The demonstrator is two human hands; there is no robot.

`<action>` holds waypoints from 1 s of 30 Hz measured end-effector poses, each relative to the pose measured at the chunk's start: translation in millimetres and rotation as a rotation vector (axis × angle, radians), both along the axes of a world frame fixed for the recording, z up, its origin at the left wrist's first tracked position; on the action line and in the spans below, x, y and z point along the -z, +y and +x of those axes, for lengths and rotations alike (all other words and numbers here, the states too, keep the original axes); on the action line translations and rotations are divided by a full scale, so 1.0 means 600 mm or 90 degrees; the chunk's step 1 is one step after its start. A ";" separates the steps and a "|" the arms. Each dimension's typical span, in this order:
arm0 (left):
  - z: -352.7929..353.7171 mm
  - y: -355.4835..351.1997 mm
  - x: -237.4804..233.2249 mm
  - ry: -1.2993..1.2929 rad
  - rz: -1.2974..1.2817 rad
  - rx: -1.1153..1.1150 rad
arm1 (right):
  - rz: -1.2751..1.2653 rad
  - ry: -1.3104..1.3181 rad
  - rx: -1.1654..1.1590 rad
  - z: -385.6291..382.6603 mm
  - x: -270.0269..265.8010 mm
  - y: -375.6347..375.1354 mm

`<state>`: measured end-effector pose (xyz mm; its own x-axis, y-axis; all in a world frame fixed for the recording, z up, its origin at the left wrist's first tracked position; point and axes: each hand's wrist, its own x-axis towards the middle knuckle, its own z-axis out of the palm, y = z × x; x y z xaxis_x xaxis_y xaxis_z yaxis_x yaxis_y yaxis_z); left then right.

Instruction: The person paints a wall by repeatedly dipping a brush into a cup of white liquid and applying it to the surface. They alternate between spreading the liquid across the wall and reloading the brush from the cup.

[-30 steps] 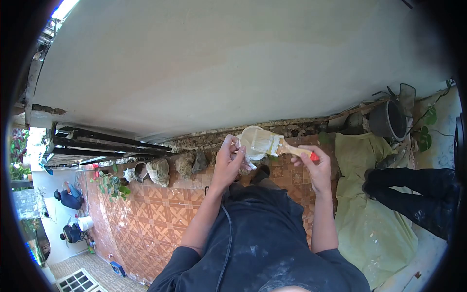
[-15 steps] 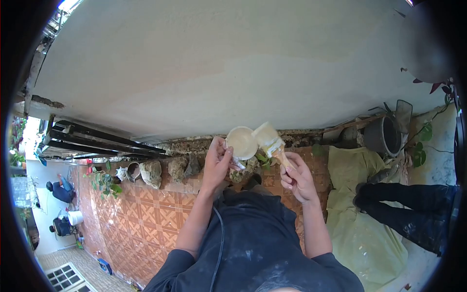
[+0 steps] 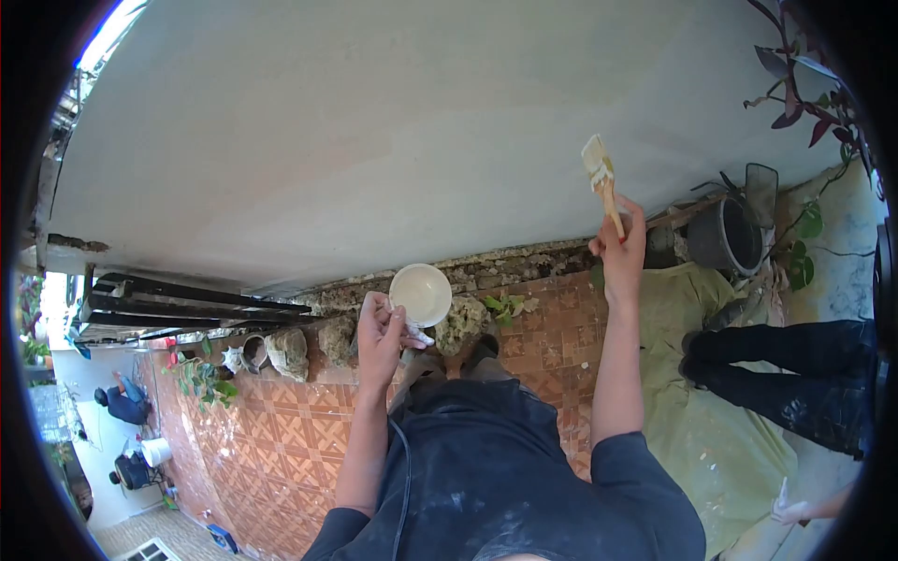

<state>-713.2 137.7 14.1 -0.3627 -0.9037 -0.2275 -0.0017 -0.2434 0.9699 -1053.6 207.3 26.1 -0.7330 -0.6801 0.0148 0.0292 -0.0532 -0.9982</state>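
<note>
My left hand (image 3: 382, 338) grips a small round cup (image 3: 421, 294) by its near left side. Cream-coloured paint shows inside the cup, and white smears mark my fingers. Out to the right, my right hand (image 3: 621, 245) is closed round the wooden handle of a paintbrush (image 3: 604, 187). White paint coats its bristles, which point up and overlap the pale wall (image 3: 449, 131) in this view. Below the cup, a rough stone (image 3: 461, 325) sits on the tiled floor near my feet.
Black metal rails (image 3: 196, 304) stand along the wall at left, near several stones and a potted plant (image 3: 201, 379). A grey bucket (image 3: 725, 238) is at right. A green sheet (image 3: 697, 411) covers the floor beside another person's legs (image 3: 786, 374). Two people (image 3: 124, 402) are far left.
My right hand has carried the paintbrush away from the cup, up and to the right toward the wall. My left hand and the cup have shifted slightly left and down.
</note>
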 end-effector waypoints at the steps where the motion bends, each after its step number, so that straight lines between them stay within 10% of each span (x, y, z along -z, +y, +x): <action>1: -0.001 0.002 -0.001 0.001 0.001 0.004 | 0.005 0.020 0.005 -0.011 -0.002 -0.005; 30: 0.057 -0.031 -0.031 -0.009 -0.006 -0.116 | 0.012 0.038 0.067 -0.084 -0.008 -0.056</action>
<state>-679.0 118.9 32.6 -0.1893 -0.9565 -0.2219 0.0284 -0.2312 0.9725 -1103.8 173.5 30.8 -0.7988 -0.5997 0.0486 -0.0348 -0.0347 -0.9988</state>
